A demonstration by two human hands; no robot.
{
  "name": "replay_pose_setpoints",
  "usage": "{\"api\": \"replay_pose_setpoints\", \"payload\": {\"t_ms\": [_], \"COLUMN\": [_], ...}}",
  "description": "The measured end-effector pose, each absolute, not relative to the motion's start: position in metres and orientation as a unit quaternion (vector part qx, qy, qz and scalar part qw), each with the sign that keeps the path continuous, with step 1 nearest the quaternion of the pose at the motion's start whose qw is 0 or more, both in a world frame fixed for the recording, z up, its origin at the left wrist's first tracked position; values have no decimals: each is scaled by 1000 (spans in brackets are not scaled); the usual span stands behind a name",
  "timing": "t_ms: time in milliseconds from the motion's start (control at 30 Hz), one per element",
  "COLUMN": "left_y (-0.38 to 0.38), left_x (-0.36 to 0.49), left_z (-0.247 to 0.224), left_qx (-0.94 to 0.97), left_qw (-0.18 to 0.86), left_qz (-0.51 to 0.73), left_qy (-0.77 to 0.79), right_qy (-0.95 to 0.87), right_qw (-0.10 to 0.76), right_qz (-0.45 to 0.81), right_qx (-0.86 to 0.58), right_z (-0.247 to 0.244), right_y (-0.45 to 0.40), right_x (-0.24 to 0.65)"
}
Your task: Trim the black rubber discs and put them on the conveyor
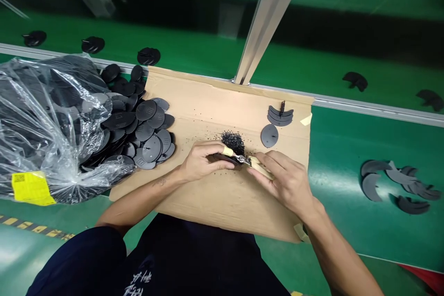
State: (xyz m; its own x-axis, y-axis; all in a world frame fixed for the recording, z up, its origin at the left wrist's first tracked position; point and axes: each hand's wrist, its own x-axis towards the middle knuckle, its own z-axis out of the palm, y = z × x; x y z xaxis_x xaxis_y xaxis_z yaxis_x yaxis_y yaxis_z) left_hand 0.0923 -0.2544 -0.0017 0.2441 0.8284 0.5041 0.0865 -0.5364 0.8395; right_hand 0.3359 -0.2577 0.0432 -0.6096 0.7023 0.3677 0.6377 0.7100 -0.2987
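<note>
The left hand [203, 162] has its fingers clamped on a black plastic disc [219, 158], its edge touching the steel blade of a pale wooden-handled knife [260, 167], which the right hand [286, 182] pinches between its fingers. Left of the left fingers, a clear plastic bag [45, 134] bulges with black discs. A loose pile of matching discs [152, 134] lies beside it on a flattened brown cardboard sheet [215, 97], and a heap of black shavings [233, 142] sits just ahead of the fingers.
</note>
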Motion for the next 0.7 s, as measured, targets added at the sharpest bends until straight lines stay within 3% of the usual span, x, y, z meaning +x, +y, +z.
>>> {"api": "replay_pose_setpoints", "payload": {"t_ms": [167, 367, 600, 700], "left_y": [-255, -252, -254, -257], "left_x": [95, 93, 93, 94], "left_z": [-1, -5, -3, -4], "left_qx": [750, 816, 763, 775], "left_qw": [312, 152, 237, 225], "left_qz": [492, 432, 487, 488], "left_qy": [312, 352, 353, 333], "right_qy": [-895, -896, -811, -815], "right_qw": [168, 129, 265, 309], "right_qz": [-13, 43, 253, 250], "right_qx": [-414, -422, -457, -421], "right_z": [47, 63, 34, 25], "right_y": [-259, -261, -262, -264], "right_x": [334, 340, 336, 325]}}
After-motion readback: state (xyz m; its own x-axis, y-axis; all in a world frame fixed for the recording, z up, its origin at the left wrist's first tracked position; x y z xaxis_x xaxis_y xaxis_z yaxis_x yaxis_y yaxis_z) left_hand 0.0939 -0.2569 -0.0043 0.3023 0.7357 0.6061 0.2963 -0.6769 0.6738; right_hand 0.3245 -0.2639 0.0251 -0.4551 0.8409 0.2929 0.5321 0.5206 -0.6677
